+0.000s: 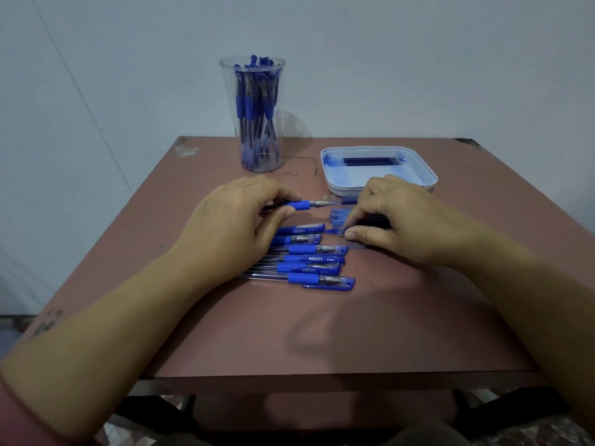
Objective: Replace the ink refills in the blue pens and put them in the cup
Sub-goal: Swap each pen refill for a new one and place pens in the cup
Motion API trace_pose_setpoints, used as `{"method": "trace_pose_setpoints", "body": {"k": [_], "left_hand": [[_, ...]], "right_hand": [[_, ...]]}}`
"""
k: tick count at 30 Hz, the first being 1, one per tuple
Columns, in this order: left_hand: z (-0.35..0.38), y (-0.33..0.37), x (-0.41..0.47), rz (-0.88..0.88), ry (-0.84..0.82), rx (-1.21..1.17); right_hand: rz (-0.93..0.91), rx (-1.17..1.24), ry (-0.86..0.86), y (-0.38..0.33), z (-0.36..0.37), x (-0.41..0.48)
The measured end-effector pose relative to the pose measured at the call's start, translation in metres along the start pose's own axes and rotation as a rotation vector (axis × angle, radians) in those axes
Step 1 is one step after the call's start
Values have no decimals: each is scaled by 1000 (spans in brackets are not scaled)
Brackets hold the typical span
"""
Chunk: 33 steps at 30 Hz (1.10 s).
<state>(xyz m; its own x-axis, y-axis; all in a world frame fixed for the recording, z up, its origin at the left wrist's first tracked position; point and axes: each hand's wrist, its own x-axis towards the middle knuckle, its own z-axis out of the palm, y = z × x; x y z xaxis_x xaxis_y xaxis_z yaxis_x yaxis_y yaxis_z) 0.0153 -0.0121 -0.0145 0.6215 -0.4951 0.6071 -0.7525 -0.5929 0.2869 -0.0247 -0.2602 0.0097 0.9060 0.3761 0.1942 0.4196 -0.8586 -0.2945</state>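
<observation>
At the centre of the frame, my left hand (235, 220) grips an uncapped pen (302, 205), tip pointing right. My right hand (396, 217) curls, pinching a loose cap (336, 231) on the table (322, 333). Capped pens (315, 259) lie in a row below. The cup (280, 91) of pens stands top centre, with the refills (370, 160) in the tray (380, 188) to its right.

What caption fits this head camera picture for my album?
Left hand holds an uncapped blue pen while right hand pinches a cap.
</observation>
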Motion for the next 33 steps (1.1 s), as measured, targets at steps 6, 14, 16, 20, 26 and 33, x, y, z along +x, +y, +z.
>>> {"method": "trace_pose_setpoints", "body": {"k": [6, 14, 16, 20, 26, 33], "left_hand": [[0, 1, 0, -4, -6, -3], [0, 4, 0, 39, 0, -23], [1, 5, 0, 60, -2, -24], [2, 6, 0, 69, 27, -28], [2, 8, 0, 62, 79, -45], [0, 11, 1, 11, 74, -65]], "right_hand": [[60, 167, 179, -2, -1, -2], [-66, 194, 267, -5, 11, 3], [-100, 206, 304, -8, 15, 5], [-157, 227, 376, -12, 21, 6], [-203, 277, 469, -12, 27, 7], [-151, 319, 452, -21, 23, 8]]}}
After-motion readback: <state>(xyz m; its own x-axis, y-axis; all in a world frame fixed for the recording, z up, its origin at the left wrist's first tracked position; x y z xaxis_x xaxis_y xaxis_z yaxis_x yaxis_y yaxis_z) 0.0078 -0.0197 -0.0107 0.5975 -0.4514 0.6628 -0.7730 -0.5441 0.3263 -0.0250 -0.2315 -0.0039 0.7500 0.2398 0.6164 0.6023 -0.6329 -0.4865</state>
